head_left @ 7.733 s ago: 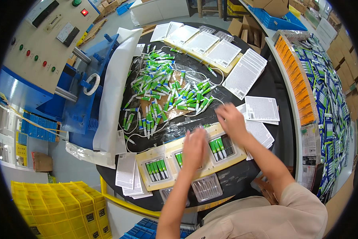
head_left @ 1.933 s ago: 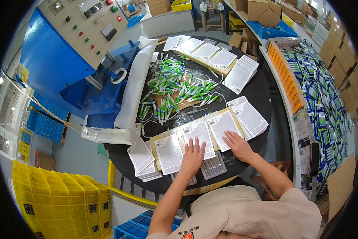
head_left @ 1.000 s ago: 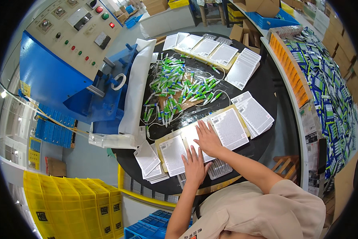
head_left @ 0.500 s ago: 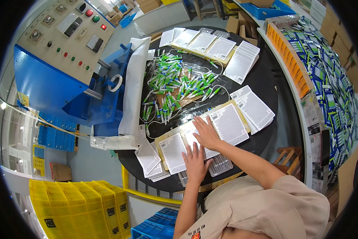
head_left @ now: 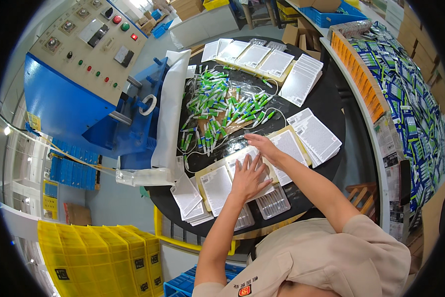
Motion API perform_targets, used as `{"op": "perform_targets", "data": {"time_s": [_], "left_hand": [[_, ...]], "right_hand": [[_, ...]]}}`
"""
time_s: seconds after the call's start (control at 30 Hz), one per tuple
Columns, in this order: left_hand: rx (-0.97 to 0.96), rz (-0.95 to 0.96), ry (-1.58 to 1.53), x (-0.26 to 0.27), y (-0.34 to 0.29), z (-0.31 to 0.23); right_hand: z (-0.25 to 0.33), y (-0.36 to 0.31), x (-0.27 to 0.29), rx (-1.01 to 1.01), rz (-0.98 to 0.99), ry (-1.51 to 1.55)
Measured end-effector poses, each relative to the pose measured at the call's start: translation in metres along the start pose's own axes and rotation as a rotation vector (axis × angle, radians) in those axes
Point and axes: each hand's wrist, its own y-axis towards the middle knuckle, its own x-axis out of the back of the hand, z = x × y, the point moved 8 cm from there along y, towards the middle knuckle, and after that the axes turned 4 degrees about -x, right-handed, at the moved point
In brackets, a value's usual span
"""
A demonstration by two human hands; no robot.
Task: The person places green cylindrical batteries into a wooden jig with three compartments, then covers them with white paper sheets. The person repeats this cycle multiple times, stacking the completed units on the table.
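A yellow fixture [head_left: 199, 176] near the front of the black round table holds white printed cards in a row. My left hand [head_left: 249, 179] lies on the middle card [head_left: 235, 165], fingers spread. My right hand [head_left: 265, 147] is at the upper corner of that card, next to the right card [head_left: 288, 148], its fingers stretched toward the left with no object visible in them. Clear plastic blister trays [head_left: 273, 203] stick out at the fixture's near side. Loose card stacks lie on the left [head_left: 187, 194] and on the right [head_left: 314, 134].
Green-and-white pen-like tubes [head_left: 217, 106] are heaped mid-table. Beyond them sits another yellow fixture with cards [head_left: 254, 54] beside a fanned card stack [head_left: 301, 79]. A blue press machine [head_left: 69, 104] stands left, yellow crates [head_left: 98, 257] lower left, and a bin of packaged goods [head_left: 405, 99] right.
My left hand has moved up and right, from the near edge of the cards onto the middle card. My right hand has slid from the card's face toward its far edge.
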Motion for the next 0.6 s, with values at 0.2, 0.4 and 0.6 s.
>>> {"op": "perform_targets", "data": {"time_s": [0.2,0.4,0.6], "left_hand": [[0.007,-0.122,-0.282,-0.007,-0.010,0.011],[0.337,0.003,-0.247,-0.014,-0.086,0.025],[0.329,-0.087,-0.247,-0.018,-0.106,0.019]], "right_hand": [[0.045,-0.055,-0.004,0.363,-0.088,-0.538],[0.006,-0.152,-0.082,0.508,0.264,-1.510],[-0.020,-0.158,-0.117,0.780,0.140,-1.881]]}}
